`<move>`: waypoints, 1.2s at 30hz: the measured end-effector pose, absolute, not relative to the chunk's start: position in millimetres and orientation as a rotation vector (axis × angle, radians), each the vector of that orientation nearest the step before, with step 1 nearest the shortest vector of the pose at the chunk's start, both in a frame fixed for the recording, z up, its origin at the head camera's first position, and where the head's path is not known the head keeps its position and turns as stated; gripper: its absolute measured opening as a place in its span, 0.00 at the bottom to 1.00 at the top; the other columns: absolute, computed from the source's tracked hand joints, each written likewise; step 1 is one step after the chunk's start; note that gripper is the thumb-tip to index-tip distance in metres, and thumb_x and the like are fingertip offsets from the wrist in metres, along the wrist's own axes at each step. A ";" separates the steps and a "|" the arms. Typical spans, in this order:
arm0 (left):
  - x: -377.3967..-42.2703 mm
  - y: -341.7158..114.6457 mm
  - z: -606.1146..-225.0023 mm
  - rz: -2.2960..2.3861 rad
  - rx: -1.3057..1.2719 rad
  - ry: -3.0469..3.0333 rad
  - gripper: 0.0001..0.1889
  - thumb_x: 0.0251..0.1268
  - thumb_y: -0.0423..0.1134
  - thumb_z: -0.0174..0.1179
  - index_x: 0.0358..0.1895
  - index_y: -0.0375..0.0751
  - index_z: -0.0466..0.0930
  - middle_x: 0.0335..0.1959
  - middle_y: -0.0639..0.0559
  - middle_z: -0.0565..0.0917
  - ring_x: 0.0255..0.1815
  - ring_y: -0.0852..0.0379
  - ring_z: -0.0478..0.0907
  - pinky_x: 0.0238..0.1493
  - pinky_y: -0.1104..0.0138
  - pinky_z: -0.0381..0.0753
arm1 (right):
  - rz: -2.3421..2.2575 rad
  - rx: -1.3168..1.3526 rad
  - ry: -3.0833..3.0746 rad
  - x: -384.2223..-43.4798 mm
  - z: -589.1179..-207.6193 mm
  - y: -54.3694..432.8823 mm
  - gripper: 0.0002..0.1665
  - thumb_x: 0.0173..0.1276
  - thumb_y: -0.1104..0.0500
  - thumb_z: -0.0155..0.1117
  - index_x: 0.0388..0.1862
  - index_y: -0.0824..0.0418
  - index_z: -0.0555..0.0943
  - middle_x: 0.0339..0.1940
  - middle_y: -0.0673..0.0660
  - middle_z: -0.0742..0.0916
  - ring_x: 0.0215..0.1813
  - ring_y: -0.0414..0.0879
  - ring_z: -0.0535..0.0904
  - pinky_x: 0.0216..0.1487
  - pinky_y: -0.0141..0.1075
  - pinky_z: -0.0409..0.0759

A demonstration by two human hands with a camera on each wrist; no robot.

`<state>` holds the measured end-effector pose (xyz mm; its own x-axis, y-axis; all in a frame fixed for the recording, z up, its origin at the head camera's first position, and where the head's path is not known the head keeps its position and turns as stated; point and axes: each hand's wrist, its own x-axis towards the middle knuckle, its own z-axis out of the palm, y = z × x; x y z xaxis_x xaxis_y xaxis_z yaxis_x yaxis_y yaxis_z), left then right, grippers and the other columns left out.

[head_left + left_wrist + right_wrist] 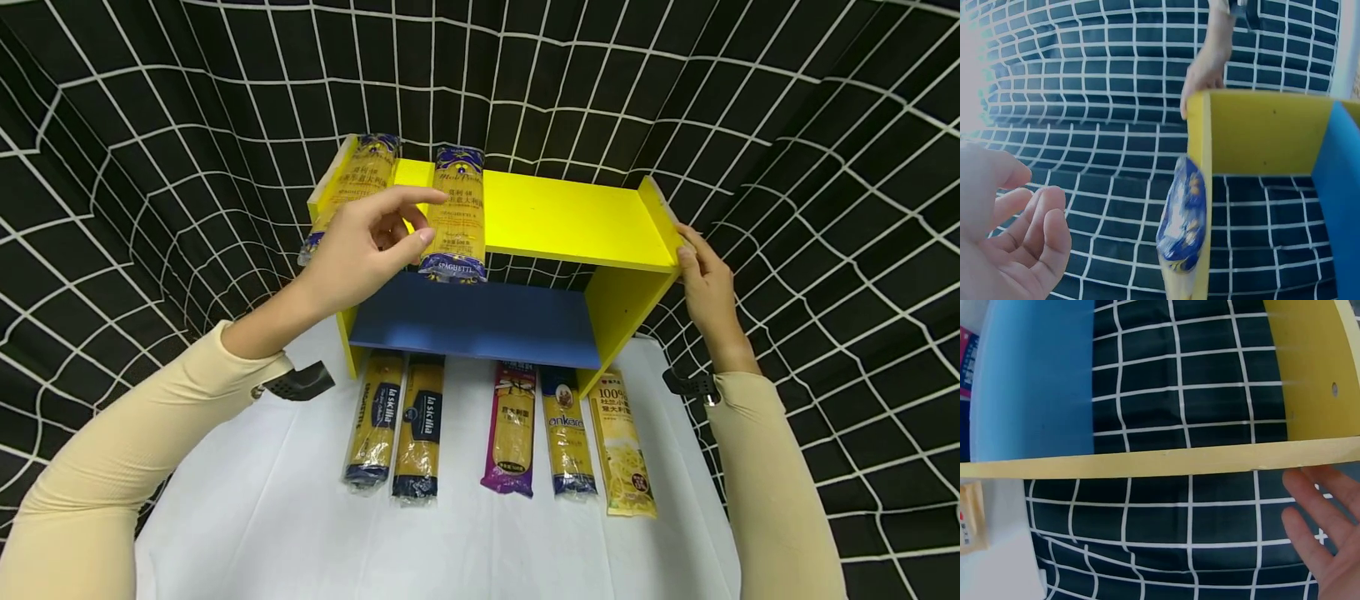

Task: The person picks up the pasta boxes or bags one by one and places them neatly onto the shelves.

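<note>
My left hand (367, 237) hovers over the yellow top shelf, thumb and fingers loosely bent and parted. In the head view it overlaps the edge of a spaghetti pack (459, 212) with blue ends; the left wrist view shows the hand (1019, 231) apart from the pack (1184, 215), nothing in its grasp. A second, matching spaghetti pack (367, 171) lies at the shelf's left end, partly hidden behind this hand. My right hand (707, 287) touches the outside of the rack's right side panel (660, 221), its fingers (1310, 540) extended against the board.
Below is a blue shelf (480, 321). On the white table (322, 533), pasta packs lie under and before the rack: two La Sicilia packs (372, 417) (420, 425), a purple-edged pack (512, 425), an Ankara pack (567, 433) and a yellow pack (622, 450). Black gridded cloth (555, 92) surrounds everything.
</note>
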<state>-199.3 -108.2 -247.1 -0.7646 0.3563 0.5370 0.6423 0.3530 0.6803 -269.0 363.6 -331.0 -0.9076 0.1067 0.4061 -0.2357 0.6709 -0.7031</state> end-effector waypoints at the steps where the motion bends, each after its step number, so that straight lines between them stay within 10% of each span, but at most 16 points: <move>1: -195.0 -109.5 -250.8 -1.381 -0.916 -2.309 0.20 0.70 0.36 0.59 0.63 0.46 0.78 0.36 0.48 0.82 0.28 0.55 0.76 0.32 0.73 0.76 | 1.131 0.100 -2.469 -265.9 -328.2 360.8 0.26 0.81 0.44 0.43 0.75 0.37 0.65 0.64 0.64 0.80 0.45 0.28 0.75 0.46 0.16 0.73; 11: -166.0 -130.8 -305.4 -1.389 -1.096 -2.295 0.22 0.65 0.28 0.62 0.63 0.43 0.77 0.33 0.55 0.83 0.26 0.64 0.76 0.30 0.72 0.77 | 1.149 0.108 -2.458 -261.8 -325.7 356.3 0.26 0.81 0.46 0.43 0.75 0.40 0.66 0.63 0.65 0.80 0.44 0.28 0.75 0.45 0.16 0.72; 36: -173.7 -169.6 -494.4 -1.514 -0.633 -2.723 0.24 0.69 0.37 0.62 0.67 0.48 0.72 0.40 0.47 0.82 0.35 0.60 0.77 0.34 0.69 0.79 | 1.126 0.087 -2.471 -266.6 -328.4 358.6 0.26 0.81 0.44 0.42 0.75 0.37 0.64 0.66 0.63 0.79 0.45 0.28 0.75 0.45 0.17 0.72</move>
<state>-173.7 -169.6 -494.4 -0.9201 0.3586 0.1575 0.3230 0.4673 0.8230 -266.6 358.6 -328.4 -0.9092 0.1151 0.4000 -0.2264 0.6698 -0.7072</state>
